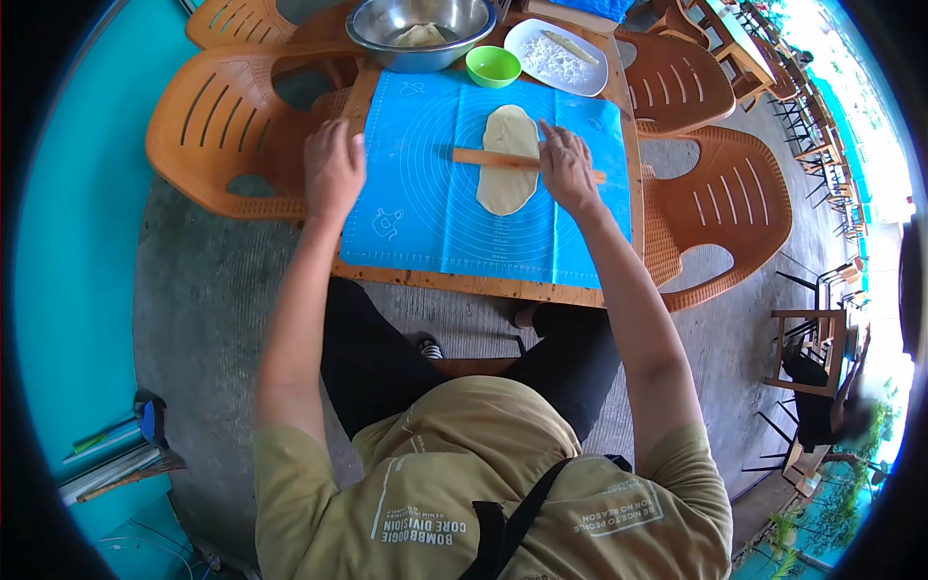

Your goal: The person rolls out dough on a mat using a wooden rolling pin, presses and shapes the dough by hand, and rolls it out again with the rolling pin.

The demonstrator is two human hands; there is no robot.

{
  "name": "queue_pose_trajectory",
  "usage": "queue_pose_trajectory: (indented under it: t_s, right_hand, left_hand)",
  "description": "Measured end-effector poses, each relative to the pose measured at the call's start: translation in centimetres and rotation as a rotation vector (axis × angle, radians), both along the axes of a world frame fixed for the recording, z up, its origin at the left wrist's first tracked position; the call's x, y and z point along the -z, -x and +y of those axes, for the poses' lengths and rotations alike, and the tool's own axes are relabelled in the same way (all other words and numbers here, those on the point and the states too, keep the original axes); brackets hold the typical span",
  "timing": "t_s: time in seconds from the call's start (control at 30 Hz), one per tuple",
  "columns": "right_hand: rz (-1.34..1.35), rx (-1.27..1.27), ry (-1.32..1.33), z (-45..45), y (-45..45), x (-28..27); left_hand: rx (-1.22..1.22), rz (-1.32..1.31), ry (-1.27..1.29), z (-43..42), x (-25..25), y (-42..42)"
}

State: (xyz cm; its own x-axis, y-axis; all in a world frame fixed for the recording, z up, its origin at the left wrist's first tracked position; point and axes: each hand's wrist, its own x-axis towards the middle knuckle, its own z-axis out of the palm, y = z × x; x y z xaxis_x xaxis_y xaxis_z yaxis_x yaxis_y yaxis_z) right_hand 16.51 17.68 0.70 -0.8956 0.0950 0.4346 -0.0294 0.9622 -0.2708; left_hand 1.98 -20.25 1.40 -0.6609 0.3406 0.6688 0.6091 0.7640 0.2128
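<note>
A flattened oval of dough lies lengthwise on the blue baking mat. Across its middle rests a slim wooden rolling pin. My right hand is over the right part of the pin and grips it, with the pin's end showing past the hand. My left hand is at the mat's left edge, apart from the pin. Its thumb stands away from the fingers and nothing shows in it.
Behind the mat stand a metal bowl with dough inside, a green bowl and a white plate with white powder and a dough strip. Orange chairs flank the wooden table. A person sits far right.
</note>
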Motion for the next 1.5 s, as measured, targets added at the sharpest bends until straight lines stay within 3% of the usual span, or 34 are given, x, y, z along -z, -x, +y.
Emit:
queue_pose_trajectory:
  t_s: [0.07, 0.1, 0.3, 0.33, 0.4, 1.07, 1.5]
  right_hand:
    - [-0.082, 0.248, 0.057, 0.2, 0.8, 0.2]
    - [-0.08, 0.249, 0.058, 0.3, 1.2, 0.3]
    - [-0.243, 0.325, 0.046, 0.4, 2.2, 1.3]
    - [-0.28, 0.309, 0.066, 0.5, 2.0, 1.1]
    - [-0.298, 0.31, 0.065, 0.5, 1.6, 1.2]
    - [-0.245, 0.252, -0.028, -1.3, -3.0, 0.8]
    - [-0.221, 0.206, -0.026, -2.3, -7.1, 1.1]
  left_hand:
    - [0.183, -0.068, -0.14, 4.6, -1.6, -1.3]
    - [0.281, -0.094, -0.157, 7.0, -1.8, -1.6]
    - [0.32, -0.293, 0.196, 17.1, 0.4, -2.6]
    - [0.326, -0.3, 0.2, 17.2, 0.6, -2.9]
    - [0.329, -0.502, 0.447, 17.7, 0.8, -3.3]
    - [0.359, -0.514, 0.516, 15.1, 0.4, -8.1]
    - [0.444, -0.376, 0.483, 12.6, 0.8, -12.2]
